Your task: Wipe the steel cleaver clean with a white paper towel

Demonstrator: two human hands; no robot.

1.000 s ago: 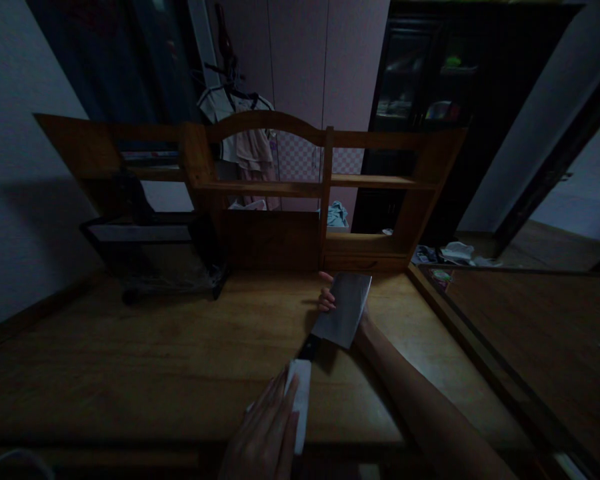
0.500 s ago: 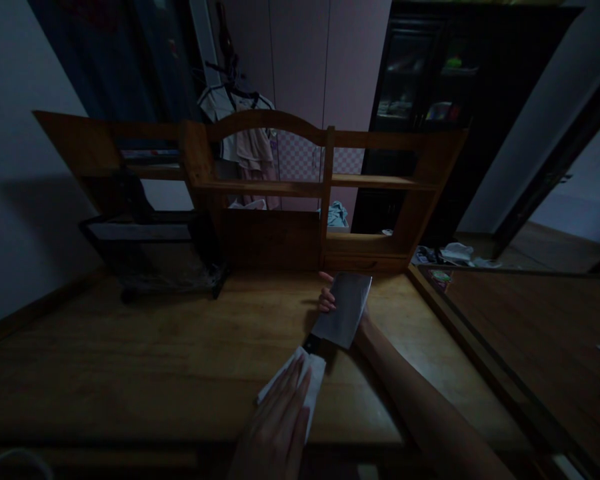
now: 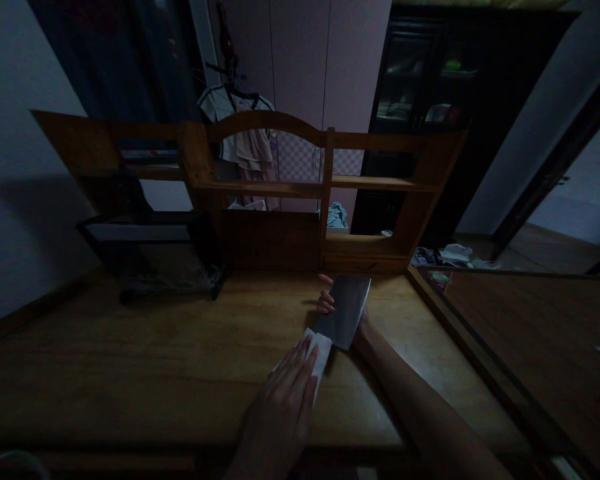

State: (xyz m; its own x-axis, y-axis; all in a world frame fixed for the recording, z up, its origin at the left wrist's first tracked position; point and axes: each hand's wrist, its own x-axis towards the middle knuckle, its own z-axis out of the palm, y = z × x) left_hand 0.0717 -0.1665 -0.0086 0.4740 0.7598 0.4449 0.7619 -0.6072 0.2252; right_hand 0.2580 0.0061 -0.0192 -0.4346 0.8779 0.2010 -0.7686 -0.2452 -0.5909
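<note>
A cleaver (image 3: 347, 309) with a broad grey blade is held above the wooden desk, its handle end towards me. My right hand (image 3: 327, 301) supports the blade from behind; its fingertips curl past the left edge and the rest is hidden behind the metal. Under the fairly straight fingers of my left hand (image 3: 286, 393) lies a folded white cloth or tissue (image 3: 323, 352), pressed onto the handle. The cloth covers the handle up to where the blade begins.
A wooden shelf unit (image 3: 265, 189) runs along the back of the desk (image 3: 180, 360). At the left stands a black-framed item (image 3: 145, 257) partly wrapped in clear plastic. To the right is a brown surface (image 3: 530, 313) with a raised edge.
My left hand and the white cloth have slid up along the handle towards the blade, covering the black part that showed before. The cleaver and my right hand have hardly moved.
</note>
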